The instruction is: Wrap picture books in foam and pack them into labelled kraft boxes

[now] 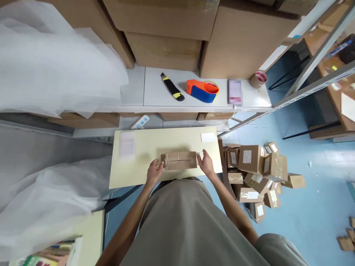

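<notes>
A small, long cardboard box lies on the cream tabletop right in front of me, its upper side partly open with flaps along a central gap. My left hand grips the box's left end, thumb and fingers closed around the edge. At the opposite end, my right hand holds the short side by a flap, thumb against it and index finger raised. A white label lies on the table beyond the right hand. Toward the left, a pale sheet rests on the tabletop.
On the shelf ahead are a utility knife, an orange-and-blue tape dispenser, a device with a cable and a tape roll. Several packed boxes are heaped at right. White wrapping hangs at left.
</notes>
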A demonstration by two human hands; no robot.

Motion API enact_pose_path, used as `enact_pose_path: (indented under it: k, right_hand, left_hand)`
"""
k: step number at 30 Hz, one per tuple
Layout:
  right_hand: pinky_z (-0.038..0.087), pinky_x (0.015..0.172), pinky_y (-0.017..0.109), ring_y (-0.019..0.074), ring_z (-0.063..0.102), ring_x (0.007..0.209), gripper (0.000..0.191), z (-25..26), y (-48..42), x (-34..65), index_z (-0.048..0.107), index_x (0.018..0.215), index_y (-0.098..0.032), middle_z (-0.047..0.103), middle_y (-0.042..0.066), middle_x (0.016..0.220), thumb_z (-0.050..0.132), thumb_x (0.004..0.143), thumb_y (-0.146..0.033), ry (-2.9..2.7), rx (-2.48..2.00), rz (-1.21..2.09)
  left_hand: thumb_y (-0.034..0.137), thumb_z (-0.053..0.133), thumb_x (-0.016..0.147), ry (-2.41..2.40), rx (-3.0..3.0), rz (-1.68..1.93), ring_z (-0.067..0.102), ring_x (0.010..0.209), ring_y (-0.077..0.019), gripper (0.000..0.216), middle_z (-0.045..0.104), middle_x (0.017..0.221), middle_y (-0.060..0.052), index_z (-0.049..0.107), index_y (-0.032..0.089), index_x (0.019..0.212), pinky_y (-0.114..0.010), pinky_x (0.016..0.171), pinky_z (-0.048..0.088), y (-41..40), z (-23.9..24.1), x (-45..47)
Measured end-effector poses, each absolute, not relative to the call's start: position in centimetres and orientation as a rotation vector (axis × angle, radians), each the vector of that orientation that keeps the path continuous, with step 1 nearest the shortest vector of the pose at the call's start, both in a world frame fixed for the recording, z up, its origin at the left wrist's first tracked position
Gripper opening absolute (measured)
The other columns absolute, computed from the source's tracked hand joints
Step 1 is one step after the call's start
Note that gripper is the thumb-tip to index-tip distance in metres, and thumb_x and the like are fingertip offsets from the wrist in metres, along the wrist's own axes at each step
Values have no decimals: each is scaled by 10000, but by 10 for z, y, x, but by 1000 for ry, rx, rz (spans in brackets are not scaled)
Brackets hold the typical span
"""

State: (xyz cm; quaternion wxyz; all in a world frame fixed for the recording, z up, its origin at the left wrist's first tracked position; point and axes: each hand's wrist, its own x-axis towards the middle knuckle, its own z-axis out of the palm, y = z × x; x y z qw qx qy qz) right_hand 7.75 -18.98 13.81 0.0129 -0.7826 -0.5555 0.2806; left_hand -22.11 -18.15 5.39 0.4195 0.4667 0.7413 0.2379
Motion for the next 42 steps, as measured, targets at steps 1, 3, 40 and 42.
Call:
enact_pose_path:
  k: [1, 3, 40, 42]
  right_hand:
    - [585, 1121, 353, 305, 731, 1416, 501, 129, -201, 74, 542, 1614, -99, 714, 255, 1542, 429, 1185, -331, -1711, -2461, 993]
    - [597, 1038, 299, 265, 777, 1335, 435, 118, -214, 67, 585, 1557, -149, 760, 215, 1489, 426, 1191, -322, -1701, -2482, 1146]
    - [680, 937, 462, 349, 817, 1117, 791, 27, -245, 92, 779, 1328, -182, 845, 201, 1231, 416, 1078, -838, -1332, -2006, 1134]
    - [695, 918, 459, 339, 805, 1142, 809, 25, -245, 91, 752, 1348, -165, 807, 230, 1309, 474, 1045, -861, -1284, -1996, 1096]
  left_hand:
    - [431, 742, 944, 1819, 1144, 577, 822, 1183, -343, 284, 839, 1232, -148, 760, 244, 1156, -486, 1019, 688, -189, 50, -220]
    - [438, 734, 956, 1739, 1133, 546, 835, 1147, -332, 245, 859, 1176, -126, 763, 254, 1115, -461, 993, 691, -197, 46, -213]
    - [466, 848, 896, 1730, 988, 504, 821, 1096, -296, 324, 878, 1120, -86, 868, 196, 1073, -354, 968, 633, -189, 38, -214]
    - [490, 844, 897, 1800, 1100, 491, 813, 1091, -297, 346, 863, 1183, -99, 861, 215, 1107, -372, 994, 620, -188, 41, -211]
